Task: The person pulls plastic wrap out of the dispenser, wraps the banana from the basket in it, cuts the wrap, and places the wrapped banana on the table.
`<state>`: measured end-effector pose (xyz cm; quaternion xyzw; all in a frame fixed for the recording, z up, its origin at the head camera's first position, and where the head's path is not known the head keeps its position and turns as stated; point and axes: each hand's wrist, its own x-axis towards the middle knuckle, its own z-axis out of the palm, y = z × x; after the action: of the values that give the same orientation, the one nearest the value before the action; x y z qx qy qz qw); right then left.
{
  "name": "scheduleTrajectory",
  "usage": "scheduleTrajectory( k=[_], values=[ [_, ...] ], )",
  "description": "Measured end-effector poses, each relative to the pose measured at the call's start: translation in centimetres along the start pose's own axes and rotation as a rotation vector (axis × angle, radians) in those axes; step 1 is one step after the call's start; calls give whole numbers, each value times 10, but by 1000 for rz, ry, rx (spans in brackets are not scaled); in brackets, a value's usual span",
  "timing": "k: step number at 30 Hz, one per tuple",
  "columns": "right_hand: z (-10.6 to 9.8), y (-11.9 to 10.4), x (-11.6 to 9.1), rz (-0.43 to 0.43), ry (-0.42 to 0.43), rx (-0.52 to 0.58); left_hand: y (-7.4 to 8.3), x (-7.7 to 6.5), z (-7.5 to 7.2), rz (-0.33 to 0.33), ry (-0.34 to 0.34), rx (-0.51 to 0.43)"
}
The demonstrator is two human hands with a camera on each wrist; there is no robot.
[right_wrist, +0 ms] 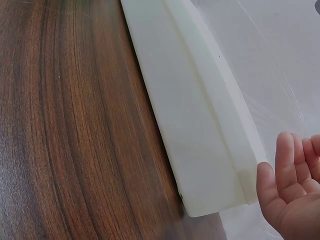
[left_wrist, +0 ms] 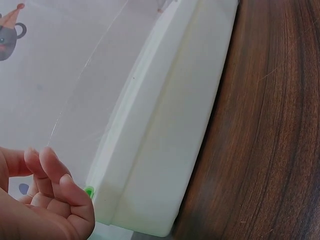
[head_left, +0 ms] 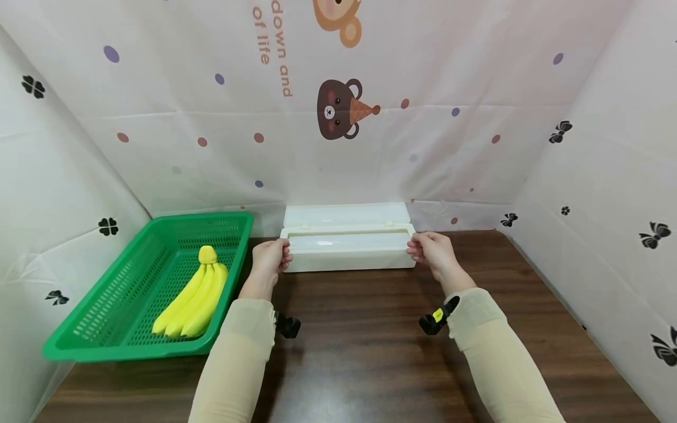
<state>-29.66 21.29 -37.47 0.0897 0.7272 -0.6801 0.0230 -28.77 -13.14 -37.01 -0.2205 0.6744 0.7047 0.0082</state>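
A long white cling film dispenser [head_left: 351, 261] stands against the back wall, its lid [head_left: 346, 214] raised behind it and a film roll [head_left: 349, 241] inside. At its left end my left hand [head_left: 268, 258] pinches the edge of the clear cling film [left_wrist: 95, 110], fingertips together in the left wrist view. My right hand [head_left: 436, 252] holds the film at the dispenser's right end, fingers curled inward. The film's edge shows as a thin bright line running from the fingertips above the dispenser. A green tab sits by the left end, beside the left fingers.
A green plastic basket [head_left: 143, 355] stands at the left, with a bunch of yellow bananas [head_left: 195, 299] in it. The dark wooden table [head_left: 359, 341] stretches in front of the dispenser. Printed white sheets [head_left: 465, 164] hang at the back and both sides.
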Motion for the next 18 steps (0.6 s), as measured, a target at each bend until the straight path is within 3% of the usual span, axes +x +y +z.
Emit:
scheduleTrajectory(
  k=[7, 18],
  values=[
    [0, 0, -2, 7, 1, 1, -4, 0, -2, 10, 7, -1],
    [-1, -3, -2, -8, 5, -5, 2, -3, -1, 27, 4, 3]
  ],
)
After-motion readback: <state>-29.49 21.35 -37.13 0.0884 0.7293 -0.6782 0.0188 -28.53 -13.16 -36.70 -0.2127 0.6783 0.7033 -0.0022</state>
